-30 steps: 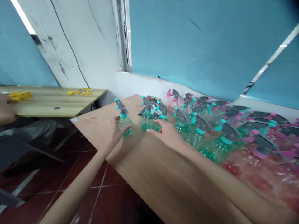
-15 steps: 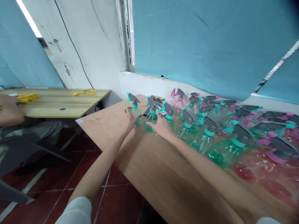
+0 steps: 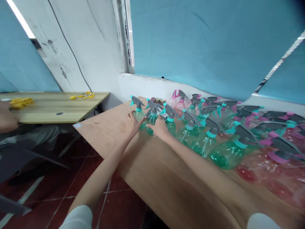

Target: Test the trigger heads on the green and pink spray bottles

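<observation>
My left hand (image 3: 132,124) rests against the left side of the leftmost green spray bottle (image 3: 138,113), fingers spread and thumb stretched across its front. That bottle stands upright with a grey and turquoise trigger head. Close beside it is a second green spray bottle (image 3: 152,119). My right hand (image 3: 159,128) is open at the right side of this second bottle, its thumb pointing left across the front. Some right fingers are hidden. Behind the right hand stands a third green spray bottle (image 3: 171,125). Both thumbs almost meet.
Many green and pink spray bottles (image 3: 228,152) crowd the wooden table (image 3: 152,165) on the right. Small boxes (image 3: 160,101) lie at the back. Another table (image 3: 78,108) at left holds yellow pieces (image 3: 21,102); a person's arm (image 3: 8,119) shows there. A grey chair (image 3: 26,157) stands below.
The leftmost bottle has slid right with my left hand, narrowing the gap to the second bottle. My hands are closer together. The view has shifted slightly.
</observation>
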The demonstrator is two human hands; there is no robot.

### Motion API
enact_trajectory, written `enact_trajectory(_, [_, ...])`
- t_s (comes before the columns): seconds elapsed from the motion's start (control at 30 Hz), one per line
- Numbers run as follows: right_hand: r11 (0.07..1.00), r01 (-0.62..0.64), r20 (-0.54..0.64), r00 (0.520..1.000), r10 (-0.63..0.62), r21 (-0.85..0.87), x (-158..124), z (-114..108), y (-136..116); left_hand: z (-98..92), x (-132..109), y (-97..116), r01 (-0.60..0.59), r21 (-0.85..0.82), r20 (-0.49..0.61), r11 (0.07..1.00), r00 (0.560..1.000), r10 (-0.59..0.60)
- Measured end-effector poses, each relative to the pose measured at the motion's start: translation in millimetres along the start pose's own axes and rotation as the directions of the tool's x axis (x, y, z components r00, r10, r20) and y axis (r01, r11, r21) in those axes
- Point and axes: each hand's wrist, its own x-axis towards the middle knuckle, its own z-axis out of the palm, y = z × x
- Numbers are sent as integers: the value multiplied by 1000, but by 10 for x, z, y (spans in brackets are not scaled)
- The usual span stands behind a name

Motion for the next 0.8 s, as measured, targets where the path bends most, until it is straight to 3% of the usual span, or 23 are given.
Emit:
enact_trajectory(0.2, [996, -52, -24, 998, 50, -70, -36, -12, -62, -63, -15, -8, 60, -110, 61, 992, 997, -53])
enact_trajectory(0.4, [990, -18, -11, 1000, 17, -141, -208, -72, -109, -510, -325, 220, 50, -225, 27, 973, 999, -46])
enact_trajectory(0.57, [975, 55, 2, 998, -56, -216, -611, -132, -141, -814, -702, 496, 5, -317, 100, 948, 995, 29])
enact_trajectory(0.8, [957, 111, 3, 993, -114, -268, -1306, -340, 46, -789, -1209, 904, -53, -373, 350, 926, 917, 193])
